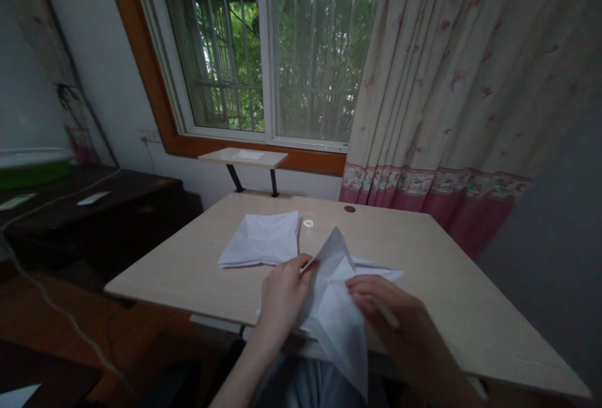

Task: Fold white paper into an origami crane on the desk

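Head view: my left hand point(282, 295) pinches the left edge of the white paper sheet point(336, 308) btw thumb & fingers. My right hand point(390, 314) lies on its right side, fingertips curled onto it; whether the thumb grips underneath I can't tell. The sheet sits at the near edge of the table point(446, 282), one corner peaked up, the lower point hanging over the edge toward my lap. I'd judge it partway folded: creases in, shape not finished, prob more folds left. A folded white piece point(263, 239) lies flat just beyond my left hand, apart from the sheet; that one looks done
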Demonstrator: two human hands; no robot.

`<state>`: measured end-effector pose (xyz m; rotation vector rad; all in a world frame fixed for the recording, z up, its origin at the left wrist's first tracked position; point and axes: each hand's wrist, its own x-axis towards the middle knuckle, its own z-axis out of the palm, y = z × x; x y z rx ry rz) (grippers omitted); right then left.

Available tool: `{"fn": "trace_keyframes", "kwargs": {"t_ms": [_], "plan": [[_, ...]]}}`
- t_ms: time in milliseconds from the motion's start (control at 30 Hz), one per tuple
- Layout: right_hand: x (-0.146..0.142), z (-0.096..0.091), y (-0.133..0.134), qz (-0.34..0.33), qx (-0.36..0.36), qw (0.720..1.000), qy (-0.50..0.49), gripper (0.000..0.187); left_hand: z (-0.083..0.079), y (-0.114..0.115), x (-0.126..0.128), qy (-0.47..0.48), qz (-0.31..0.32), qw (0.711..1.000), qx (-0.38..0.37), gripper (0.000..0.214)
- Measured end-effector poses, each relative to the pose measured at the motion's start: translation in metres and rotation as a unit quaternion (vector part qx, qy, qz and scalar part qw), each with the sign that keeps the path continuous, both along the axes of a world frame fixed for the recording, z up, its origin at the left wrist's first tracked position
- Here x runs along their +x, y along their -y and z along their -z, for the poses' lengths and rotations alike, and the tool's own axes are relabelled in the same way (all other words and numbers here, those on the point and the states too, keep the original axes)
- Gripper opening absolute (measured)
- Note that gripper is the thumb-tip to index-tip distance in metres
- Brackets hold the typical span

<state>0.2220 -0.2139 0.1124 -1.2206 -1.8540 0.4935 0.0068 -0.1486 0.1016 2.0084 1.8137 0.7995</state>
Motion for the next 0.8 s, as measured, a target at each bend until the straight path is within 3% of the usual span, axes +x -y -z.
{"fn": "trace_keyframes", "kwargs": {"t_ms": [67,167,333,467,633,800], "plan": [[-0.027,0.004,-0.015,-0.050,0.052,0.994,0.081,0.027,-0.003,-0.011,-0.006,0.021,0.002,0.999,0.024,0.023],[-0.054,0.019,-0.055,-0.042,0.091,0.976,0.194,0.038,-0.005,-0.040,-0.027,0.075,-0.005,0.996,0.040,0.029],[-0.087,0.040,-0.122,-0.089,0.084,0.942,0.312,0.050,0.002,-0.105,-0.075,0.131,-0.058,0.990,0.015,0.025],[-0.121,0.047,-0.163,-0.126,0.068,0.923,0.357,0.061,0.013,-0.141,-0.112,0.133,-0.087,0.987,-0.011,0.027],[-0.159,0.055,-0.204,-0.147,0.060,0.919,0.362,0.058,0.033,-0.163,-0.148,0.096,-0.132,0.986,-0.039,0.028],[-0.178,0.074,-0.220,-0.151,0.031,0.916,0.370,0.041,0.057,-0.165,-0.165,-0.013,-0.210,0.976,-0.049,0.024]]}}
